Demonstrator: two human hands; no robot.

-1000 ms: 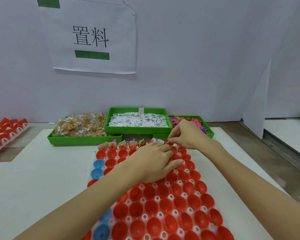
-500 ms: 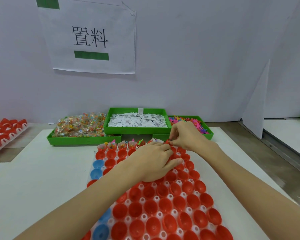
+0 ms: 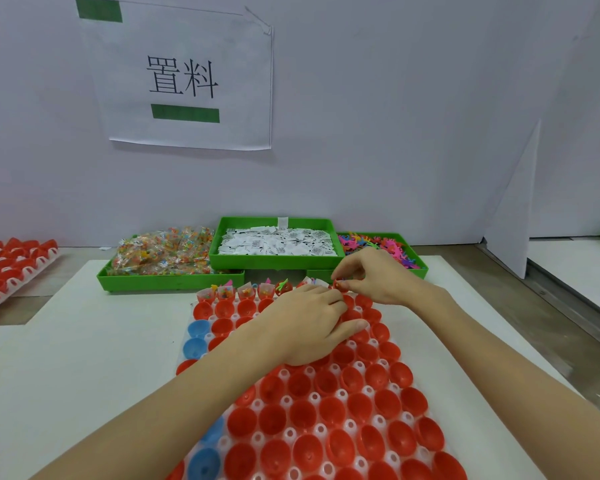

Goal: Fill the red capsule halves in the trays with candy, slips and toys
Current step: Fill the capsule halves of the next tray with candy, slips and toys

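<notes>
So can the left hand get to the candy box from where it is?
Probably yes. The left hand rests on the red capsule tray, and the green candy tray sits open-topped just beyond the far-left corner. Nothing stands between them; the right hand is off to the other side.

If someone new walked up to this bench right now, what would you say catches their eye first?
Probably the tray of red capsule halves filling the foreground, with both hands over its far end: the left hand resting on the capsules, the right hand pinching something small at the back row. Behind sit three green bins, and a paper sign hangs on the wall.
</notes>
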